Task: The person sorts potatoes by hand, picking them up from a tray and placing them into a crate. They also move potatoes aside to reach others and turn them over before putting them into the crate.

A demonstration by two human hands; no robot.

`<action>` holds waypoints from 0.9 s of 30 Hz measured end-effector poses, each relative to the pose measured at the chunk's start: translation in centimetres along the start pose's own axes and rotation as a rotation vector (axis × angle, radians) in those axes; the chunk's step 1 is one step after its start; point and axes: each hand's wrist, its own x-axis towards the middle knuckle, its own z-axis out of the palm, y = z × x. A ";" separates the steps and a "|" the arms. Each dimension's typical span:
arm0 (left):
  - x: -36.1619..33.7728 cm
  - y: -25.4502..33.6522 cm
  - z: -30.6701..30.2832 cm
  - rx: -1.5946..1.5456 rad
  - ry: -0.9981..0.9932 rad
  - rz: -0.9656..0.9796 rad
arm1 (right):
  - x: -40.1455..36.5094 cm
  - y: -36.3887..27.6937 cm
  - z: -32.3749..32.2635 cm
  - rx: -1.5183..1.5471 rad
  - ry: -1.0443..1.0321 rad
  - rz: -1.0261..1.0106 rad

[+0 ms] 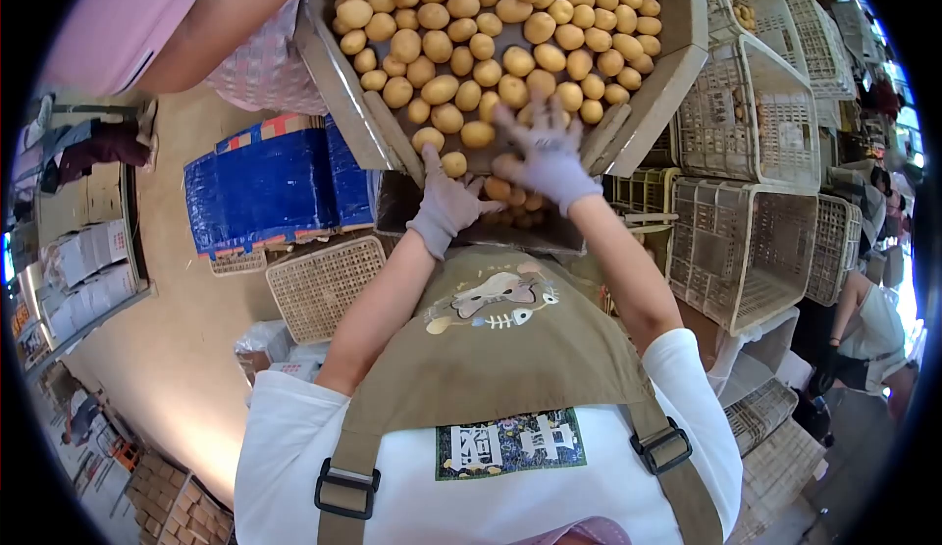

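Many yellow potatoes lie on a grey sorting tray with raised edges. At the tray's narrow near end is a box with potatoes inside, just in front of my apron. My left hand, in a pale glove, is at the left of this opening, its fingers spread beside a potato. My right hand, gloved too and blurred by motion, reaches over the lowest potatoes with its fingers apart. No potato is visibly gripped in either hand.
Stacked plastic crates stand at the right. At the left are a blue-wrapped stack and a beige crate. A co-worker's arm reaches in at the upper left. Another person is at the far right.
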 end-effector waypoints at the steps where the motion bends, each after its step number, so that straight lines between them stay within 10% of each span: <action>1: 0.3 0.1 0.0 -0.028 -0.058 -0.006 | -0.7 -0.9 -1.0 0.004 -0.162 -0.047; 8: 0.3 0.2 -0.2 -0.081 -0.132 0.028 | -2.5 0.0 0.4 -0.048 -0.130 -0.188; 11: 0.1 0.0 0.1 -0.087 -0.142 0.044 | 0.8 3.4 -2.3 0.595 -0.135 0.093; 13: 0.2 -0.4 -0.2 -0.085 -0.174 0.051 | 4.1 5.8 -5.5 0.343 0.330 0.173; 21: 0.3 -0.9 -0.5 -0.153 -0.219 0.049 | 9.2 8.7 -6.8 -0.014 0.076 0.402; 27: 0.3 -0.9 -0.6 -0.142 -0.227 0.053 | 7.3 9.9 -6.0 0.640 0.305 0.343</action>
